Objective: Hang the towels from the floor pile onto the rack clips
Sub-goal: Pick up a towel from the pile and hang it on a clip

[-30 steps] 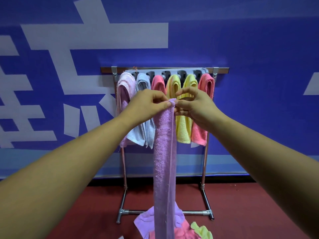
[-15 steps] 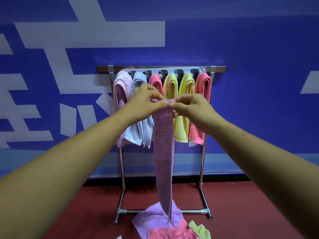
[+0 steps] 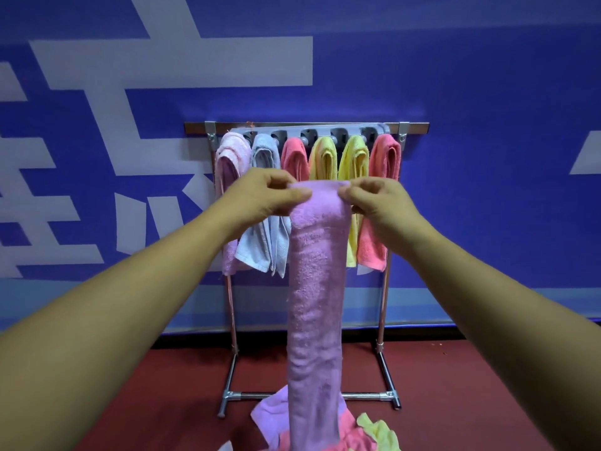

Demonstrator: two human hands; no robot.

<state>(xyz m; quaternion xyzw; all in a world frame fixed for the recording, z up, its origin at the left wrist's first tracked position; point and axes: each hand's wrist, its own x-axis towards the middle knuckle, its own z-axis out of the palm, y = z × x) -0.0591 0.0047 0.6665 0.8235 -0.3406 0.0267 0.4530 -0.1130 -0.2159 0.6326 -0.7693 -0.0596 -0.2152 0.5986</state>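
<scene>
Nubby terry towel (image 3: 314,288), shiny metal rack (image 3: 383,307)

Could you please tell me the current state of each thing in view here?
purple towel: held up by its top edge, hanging straight down.
left hand: pinches the towel's top left corner.
right hand: pinches its top right corner.
rack: upright, holding six towels in a row.
floor pile: purple, pink and yellow towels lying unhung.

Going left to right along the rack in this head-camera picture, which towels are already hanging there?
On the rack: pale pink towel → light blue towel → coral towel → yellow towel → second yellow towel → second coral towel.
</scene>
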